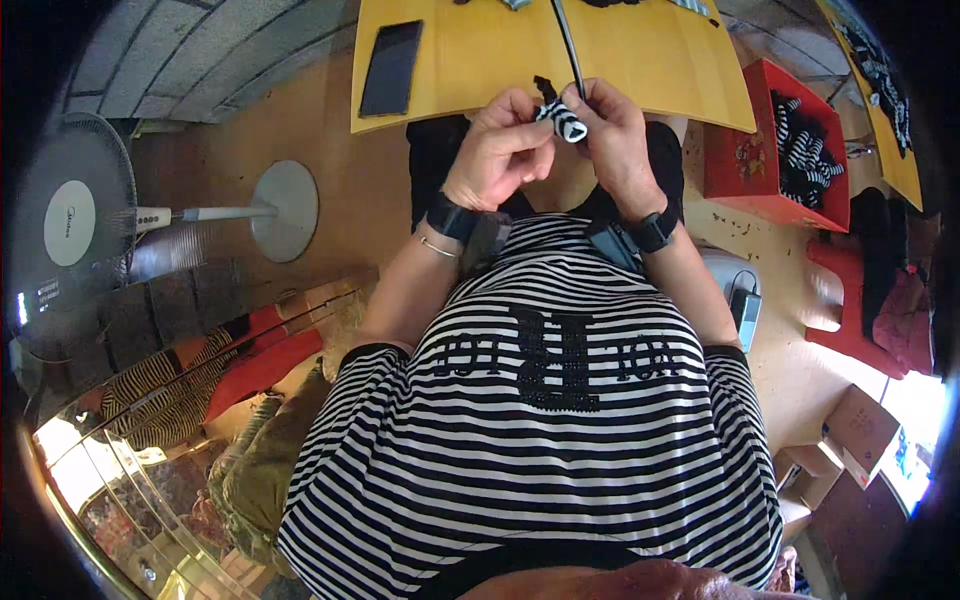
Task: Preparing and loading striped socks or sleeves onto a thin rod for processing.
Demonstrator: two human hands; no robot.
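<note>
From the head view, both hands meet just above the near edge of the yellow table (pixel 480 95). The left hand (pixel 497 150) and right hand (pixel 612 135) each pinch one side of a small black-and-white striped fabric piece (pixel 563 120), their grip clenched on it from both ends, seemingly to keep it taut (a thin dark rod (pixel 568 45) runs up from it). A dark phone (pixel 390 68) lies to the left; a red box (pixel 775 150) of similar striped pieces sits right.

light: bright, warm daylight | glare: lower-left and right rim | edges: fisheye-bent, dark vignette | focus: sharp centre
</note>
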